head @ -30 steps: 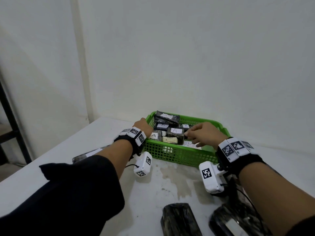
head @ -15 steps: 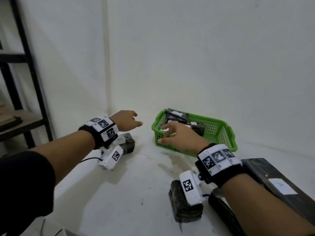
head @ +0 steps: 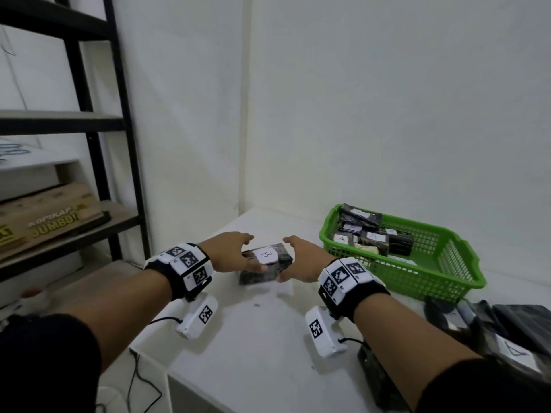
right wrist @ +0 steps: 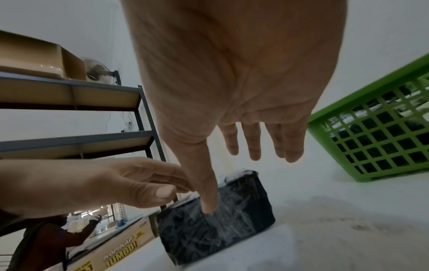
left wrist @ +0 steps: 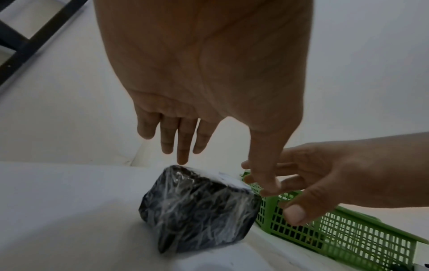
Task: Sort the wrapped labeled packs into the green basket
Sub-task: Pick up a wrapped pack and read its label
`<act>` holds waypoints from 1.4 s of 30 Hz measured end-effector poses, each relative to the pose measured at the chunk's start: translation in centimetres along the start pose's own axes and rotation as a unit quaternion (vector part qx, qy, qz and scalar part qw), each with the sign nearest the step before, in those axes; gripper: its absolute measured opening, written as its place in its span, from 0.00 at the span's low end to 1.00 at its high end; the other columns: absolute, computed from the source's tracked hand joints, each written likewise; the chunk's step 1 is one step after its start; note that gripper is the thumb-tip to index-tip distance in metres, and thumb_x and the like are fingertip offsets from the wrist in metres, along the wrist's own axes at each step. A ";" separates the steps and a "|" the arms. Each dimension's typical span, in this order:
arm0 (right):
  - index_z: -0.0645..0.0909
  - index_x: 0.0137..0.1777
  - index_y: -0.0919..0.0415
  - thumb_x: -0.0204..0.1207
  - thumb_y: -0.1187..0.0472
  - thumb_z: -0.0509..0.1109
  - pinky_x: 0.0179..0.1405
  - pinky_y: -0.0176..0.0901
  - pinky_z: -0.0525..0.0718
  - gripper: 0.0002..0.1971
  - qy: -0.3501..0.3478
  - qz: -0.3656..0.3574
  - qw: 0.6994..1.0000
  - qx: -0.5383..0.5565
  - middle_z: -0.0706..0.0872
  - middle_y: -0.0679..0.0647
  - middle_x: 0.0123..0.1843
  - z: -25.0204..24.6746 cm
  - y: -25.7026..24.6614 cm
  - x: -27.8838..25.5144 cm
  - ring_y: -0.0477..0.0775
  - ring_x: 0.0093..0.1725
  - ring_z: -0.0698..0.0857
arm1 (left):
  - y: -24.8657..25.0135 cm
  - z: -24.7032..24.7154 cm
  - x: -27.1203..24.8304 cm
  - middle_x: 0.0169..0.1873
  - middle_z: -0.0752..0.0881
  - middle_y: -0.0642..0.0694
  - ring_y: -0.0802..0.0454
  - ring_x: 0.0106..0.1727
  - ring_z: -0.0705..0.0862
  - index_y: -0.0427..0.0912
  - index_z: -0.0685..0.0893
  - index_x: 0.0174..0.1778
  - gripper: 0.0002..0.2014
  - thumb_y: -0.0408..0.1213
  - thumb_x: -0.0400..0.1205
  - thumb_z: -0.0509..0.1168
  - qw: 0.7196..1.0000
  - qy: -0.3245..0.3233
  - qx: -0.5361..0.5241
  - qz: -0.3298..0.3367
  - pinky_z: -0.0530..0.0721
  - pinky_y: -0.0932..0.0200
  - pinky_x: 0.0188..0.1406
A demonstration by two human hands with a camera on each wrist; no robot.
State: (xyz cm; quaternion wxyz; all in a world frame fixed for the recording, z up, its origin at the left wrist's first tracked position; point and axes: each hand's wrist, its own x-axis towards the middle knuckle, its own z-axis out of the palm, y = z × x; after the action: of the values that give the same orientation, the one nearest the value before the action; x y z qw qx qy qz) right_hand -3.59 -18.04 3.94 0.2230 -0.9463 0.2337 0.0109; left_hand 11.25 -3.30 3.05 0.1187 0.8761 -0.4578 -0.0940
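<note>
A black wrapped pack (head: 265, 262) with a white label marked B lies on the white table, left of the green basket (head: 417, 274). My left hand (head: 238, 251) and right hand (head: 293, 259) flank it, fingers straight and spread. In the right wrist view my right thumb tip touches the near face of the pack (right wrist: 220, 220). In the left wrist view my left fingers hover just over the pack (left wrist: 197, 210), and I cannot tell whether they touch it. The basket (right wrist: 383, 137) holds several labeled packs (head: 372, 238).
More wrapped packs (head: 507, 341) lie at the right near edge, and another one (head: 378, 380) lies under my right forearm. A black shelf rack (head: 89, 114) with a cardboard box (head: 44, 225) stands to the left. The table's left edge (head: 179, 353) is close.
Both hands left the basket and swung left across the table. They now sit on either side of the B pack, and the head view has turned left.
</note>
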 end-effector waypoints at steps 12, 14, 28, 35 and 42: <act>0.66 0.86 0.54 0.72 0.57 0.86 0.67 0.41 0.78 0.45 0.070 -0.011 0.986 0.149 0.81 0.57 0.78 3.4 2.2 3.9 0.59 0.74 0.82 | -2.6 2.5 1.3 0.62 0.88 0.52 0.54 0.59 0.87 0.48 0.84 0.71 0.30 0.45 0.72 0.82 0.979 0.064 -0.193 0.008 0.83 0.63 0.61; 0.64 0.87 0.54 0.72 0.55 0.86 0.67 0.42 0.79 0.47 0.077 -0.023 0.976 0.204 0.81 0.55 0.75 2.9 2.7 3.6 0.58 0.73 0.82 | -2.9 2.4 1.2 0.59 0.89 0.51 0.54 0.56 0.88 0.50 0.87 0.65 0.25 0.41 0.71 0.83 0.958 0.076 -0.275 0.023 0.83 0.65 0.56; 0.85 0.69 0.61 0.65 0.48 0.89 0.66 0.61 0.90 0.34 0.179 -0.037 0.875 0.448 0.95 0.53 0.58 -4.5 9.4 -8.6 0.54 0.60 0.94 | 11.1 3.8 -0.6 0.62 0.91 0.36 0.38 0.66 0.89 0.34 0.87 0.67 0.22 0.42 0.80 0.72 0.770 0.015 -0.616 0.167 0.86 0.42 0.69; 0.82 0.75 0.64 0.51 0.30 0.89 0.66 0.61 0.90 0.55 0.251 0.000 0.848 0.466 0.89 0.58 0.71 -5.9 15.8 -13.7 0.55 0.67 0.90 | 18.4 5.7 -0.1 0.64 0.91 0.40 0.43 0.68 0.88 0.36 0.86 0.68 0.23 0.46 0.81 0.75 0.764 -0.059 -0.612 0.193 0.86 0.46 0.69; 0.82 0.73 0.61 0.50 0.42 0.91 0.68 0.59 0.89 0.50 0.254 -0.009 0.846 0.469 0.92 0.53 0.65 -6.4 18.2 -15.3 0.55 0.65 0.91 | 21.4 6.6 0.8 0.65 0.89 0.33 0.38 0.69 0.87 0.31 0.86 0.66 0.26 0.47 0.79 0.75 0.748 -0.047 -0.631 0.198 0.75 0.30 0.79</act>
State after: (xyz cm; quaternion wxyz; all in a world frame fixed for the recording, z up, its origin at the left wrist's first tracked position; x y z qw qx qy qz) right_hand -25.91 -28.51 4.01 0.5735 -0.7004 0.2511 -0.3426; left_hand -6.76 -16.61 2.96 0.6392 0.4856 -0.4621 -0.3769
